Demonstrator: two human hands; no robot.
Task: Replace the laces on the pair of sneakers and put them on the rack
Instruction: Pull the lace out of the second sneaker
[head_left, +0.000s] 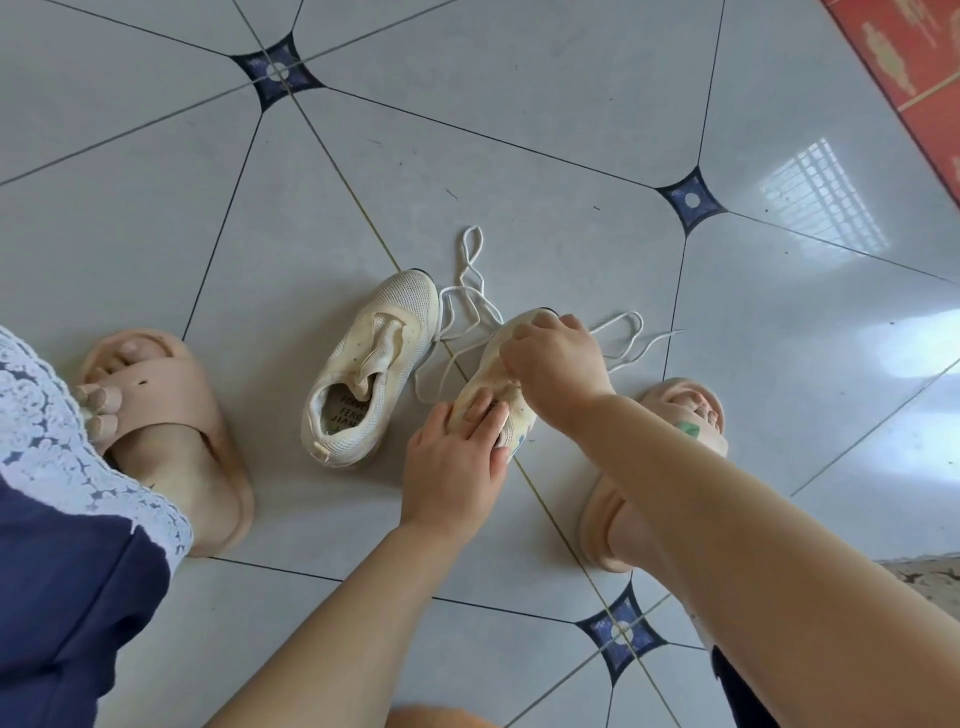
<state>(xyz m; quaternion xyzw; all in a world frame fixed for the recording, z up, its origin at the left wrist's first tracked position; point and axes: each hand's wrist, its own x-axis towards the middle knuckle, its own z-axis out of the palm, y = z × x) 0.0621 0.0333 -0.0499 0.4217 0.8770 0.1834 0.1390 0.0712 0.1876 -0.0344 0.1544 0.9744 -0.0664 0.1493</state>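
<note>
Two cream mesh sneakers lie on the tiled floor. The left sneaker (366, 371) has no lace, and its tongue is pulled loose. The right sneaker (485, 376) is partly covered by both hands. My left hand (454, 462) grips its heel end, fingers curled over the collar. My right hand (553, 364) is bunched over the eyelet area near the toe and pinches the white lace (470, 306), which trails in loops on the floor beyond both shoes. Where exactly the lace enters the shoe is hidden.
My feet in beige slides stand either side: one at the left (171, 431), one at the right (670, 457) under my right forearm. Grey floor tiles spread all round, with a red patterned mat (914, 62) at the top right corner. No rack is in view.
</note>
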